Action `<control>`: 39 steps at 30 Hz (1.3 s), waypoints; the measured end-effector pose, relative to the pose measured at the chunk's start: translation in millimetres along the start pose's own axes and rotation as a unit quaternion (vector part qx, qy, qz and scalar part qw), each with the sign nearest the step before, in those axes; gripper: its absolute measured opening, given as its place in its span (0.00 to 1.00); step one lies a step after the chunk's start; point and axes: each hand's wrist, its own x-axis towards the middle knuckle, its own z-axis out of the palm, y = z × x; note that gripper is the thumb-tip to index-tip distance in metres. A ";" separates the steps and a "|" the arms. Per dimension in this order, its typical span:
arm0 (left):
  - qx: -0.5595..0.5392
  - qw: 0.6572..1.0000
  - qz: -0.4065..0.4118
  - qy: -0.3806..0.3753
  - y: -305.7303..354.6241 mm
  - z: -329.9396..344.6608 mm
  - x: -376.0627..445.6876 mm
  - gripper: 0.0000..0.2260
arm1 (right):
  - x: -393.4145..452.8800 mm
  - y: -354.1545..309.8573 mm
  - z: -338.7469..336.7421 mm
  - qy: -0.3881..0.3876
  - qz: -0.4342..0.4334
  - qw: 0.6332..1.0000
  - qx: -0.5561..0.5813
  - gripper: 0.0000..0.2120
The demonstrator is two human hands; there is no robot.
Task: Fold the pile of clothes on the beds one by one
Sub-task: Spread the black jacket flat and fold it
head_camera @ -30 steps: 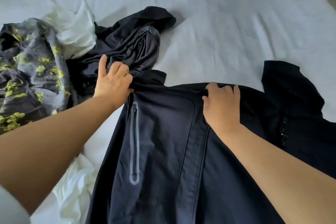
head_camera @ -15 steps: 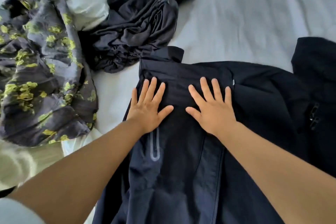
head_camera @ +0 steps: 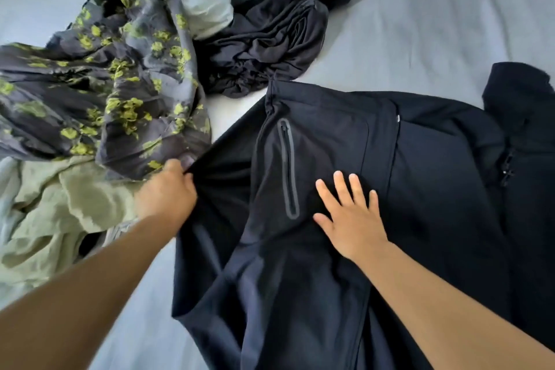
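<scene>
Clothes waiting in the pile lie heaped at the far left of the bed: a grey garment with yellow-green print, a pale green one nearer the person, a white piece and a crumpled dark top behind. Half a second ago both hands lay flat, side by side, near the collar of the dark navy jacket; now the left hand has moved out to the jacket's left edge and pinches a fold of it just beside the printed garment, drawing the cloth taut. The right hand has slid down and rests open, fingers spread, pressing the front panel just right of the zip pocket. That suggests smoothing is giving way to spreading the side or sleeve flat before the first fold. The jacket lies under both hands, reaching to the bed's right side.
</scene>
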 end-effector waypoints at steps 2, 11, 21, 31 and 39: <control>0.023 0.998 -0.060 0.023 -39.0 -24.6 1.8 0.09 | -6.8 -1.1 -1.3 -0.001 0.021 1.000 -0.007 0.29; 0.070 0.925 0.374 -0.007 -59.8 -33.6 -65.8 0.29 | -64.3 -54.5 17.9 0.033 -0.036 0.999 0.022 0.31; 0.394 0.871 0.160 -0.246 -16.3 -27.4 -91.6 0.17 | -105.4 17.8 -2.6 0.016 -0.031 0.999 0.013 0.20; 0.103 0.832 0.533 -0.117 222.1 -7.4 -174.2 0.26 | -138.7 192.7 -58.7 0.180 0.211 0.960 0.022 0.14; 0.142 0.784 0.573 -0.191 344.2 52.1 -220.6 0.28 | -119.5 246.1 -49.3 0.176 0.190 0.964 0.058 0.12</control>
